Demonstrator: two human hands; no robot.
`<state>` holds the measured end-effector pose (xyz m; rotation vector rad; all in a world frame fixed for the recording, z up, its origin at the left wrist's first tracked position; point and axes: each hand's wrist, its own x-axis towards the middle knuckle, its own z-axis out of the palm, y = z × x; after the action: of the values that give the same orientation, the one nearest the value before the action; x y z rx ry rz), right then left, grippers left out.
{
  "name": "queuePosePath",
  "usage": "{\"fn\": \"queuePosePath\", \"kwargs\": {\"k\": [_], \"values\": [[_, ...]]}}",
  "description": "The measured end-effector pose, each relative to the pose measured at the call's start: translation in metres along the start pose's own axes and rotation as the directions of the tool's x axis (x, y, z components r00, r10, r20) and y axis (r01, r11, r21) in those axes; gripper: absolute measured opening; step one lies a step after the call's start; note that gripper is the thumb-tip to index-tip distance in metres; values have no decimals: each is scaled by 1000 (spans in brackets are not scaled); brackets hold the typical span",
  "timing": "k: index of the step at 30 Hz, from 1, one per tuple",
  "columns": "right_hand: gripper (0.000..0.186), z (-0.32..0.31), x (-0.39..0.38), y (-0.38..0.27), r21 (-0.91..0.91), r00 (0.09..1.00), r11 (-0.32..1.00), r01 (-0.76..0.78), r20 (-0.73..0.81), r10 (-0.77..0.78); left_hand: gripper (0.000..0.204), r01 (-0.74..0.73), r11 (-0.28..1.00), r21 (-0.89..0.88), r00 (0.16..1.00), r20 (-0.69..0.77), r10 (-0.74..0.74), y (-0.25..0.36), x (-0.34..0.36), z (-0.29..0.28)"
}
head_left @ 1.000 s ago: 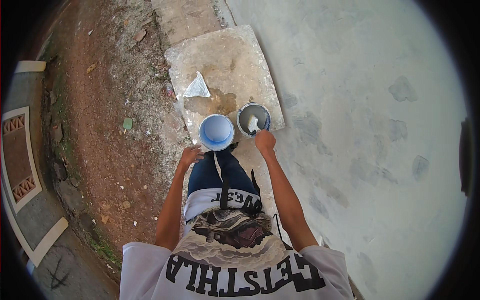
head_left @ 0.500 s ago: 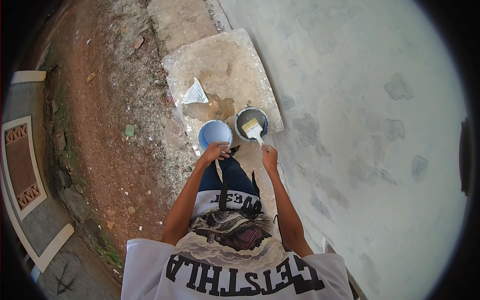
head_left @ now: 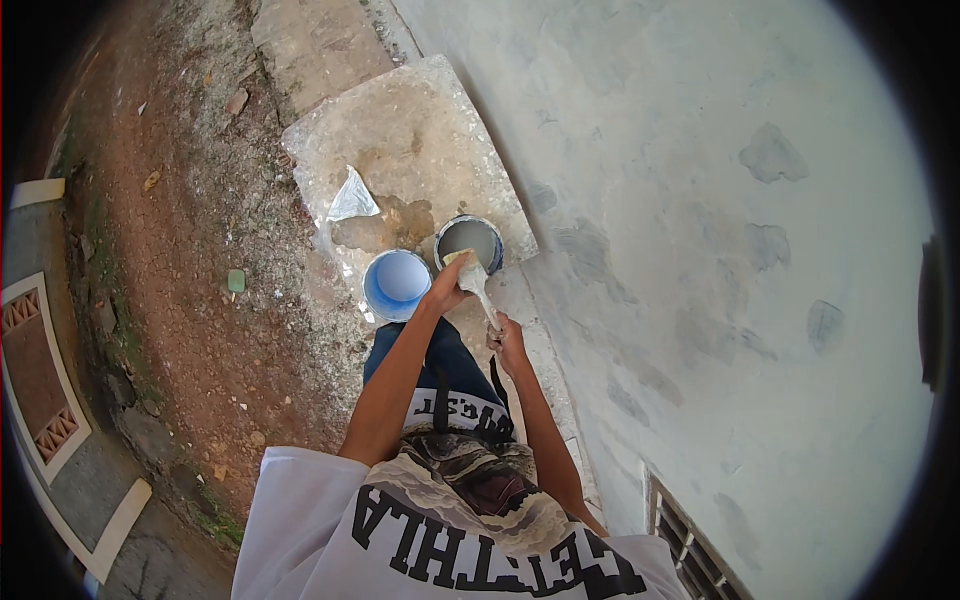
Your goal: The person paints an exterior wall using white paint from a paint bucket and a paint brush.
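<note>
My right hand (head_left: 509,341) is closed around the handle end of a wide paintbrush (head_left: 474,281), which has a pale, paint-smeared body and yellowish bristles. At the bristle end, my left hand (head_left: 446,290) grips the brush head, its fingers partly hidden by the brush. Just beyond both hands stands a dark-rimmed bucket (head_left: 498,250) with grey liquid inside. To its left is a blue bucket (head_left: 371,291) with a pale blue-white inside, close by my left wrist.
Both buckets rest on a stained, pale board (head_left: 400,120), with a crumpled white scrap (head_left: 353,197) farther back. A grey patched wall (head_left: 680,220) rises along the right. Reddish bare ground (head_left: 200,300) with small debris, including a green piece (head_left: 236,280), lies left.
The brush has come back from over the grey bucket toward my body. My left hand has left the blue bucket's rim and taken hold of the brush head.
</note>
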<state>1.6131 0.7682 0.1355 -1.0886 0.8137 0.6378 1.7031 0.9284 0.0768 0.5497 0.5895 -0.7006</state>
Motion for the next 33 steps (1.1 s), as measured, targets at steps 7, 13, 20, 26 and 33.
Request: {"fn": "queuePosePath", "kwargs": {"k": [7,13,20,26,33], "values": [[26,4,-6,-5,76,993,993,-95,81,89,46,86,972,-219,995,59,-75,3,24,-5],[27,-8,-4,-1,39,995,994,-100,13,99,29,102,976,-190,995,2,-104,-9,40,-13],[27,-8,2,-3,-55,994,996,-77,-87,72,26,-20,969,-245,984,-176,-24,-19,57,-12],[27,-12,5,-6,-44,994,996,-78,-83,74,39,59,977,-207,986,-141,-89,-20,64,-6],[27,-9,14,-3,-101,995,994,-46,-93,37,42,-35,966,-257,997,-74,17,-14,67,-14]]}}
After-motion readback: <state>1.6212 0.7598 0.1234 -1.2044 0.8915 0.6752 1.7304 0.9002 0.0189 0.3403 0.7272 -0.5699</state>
